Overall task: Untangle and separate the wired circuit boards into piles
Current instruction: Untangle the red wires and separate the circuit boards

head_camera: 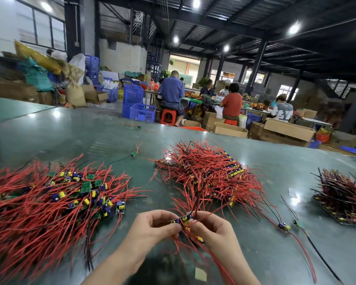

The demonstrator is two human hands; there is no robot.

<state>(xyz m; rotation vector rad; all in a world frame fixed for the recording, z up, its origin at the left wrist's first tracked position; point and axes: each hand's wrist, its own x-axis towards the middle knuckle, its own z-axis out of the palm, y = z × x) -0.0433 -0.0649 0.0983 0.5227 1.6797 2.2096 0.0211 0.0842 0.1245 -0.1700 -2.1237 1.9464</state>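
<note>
- Both hands meet low over the green table (275,161), just in front of the middle heap of wired circuit boards (206,173), which serves as the landmark here.
- The left hand (152,229) has its fingers curled and pinches the near end of a small circuit board (183,220) carrying yellow and blue parts.
- The right hand (210,229) pinches the same bundle from the other side, fingertips touching the board and the red wires (195,200) rising off it.
- The board's long axis runs roughly left to right between the two grips; its wires trail up and away into the near edge of the middle heap, so the tangle lies straight ahead of the hands.
- Neither hand is clearly nearer the heap; the right appears to sit just under the trailing wires.
- More red leads hang from the grips toward the camera.
- Left of the middle heap sprawls a larger loose pile (49,202), boards showing green and yellow among the wires.
- Right of it, well apart, sits a tidier dark-wired stack (341,198); two single boards (290,225) lie between.
- Judged from this, sorting is under way, with the held board not yet freed.
</note>
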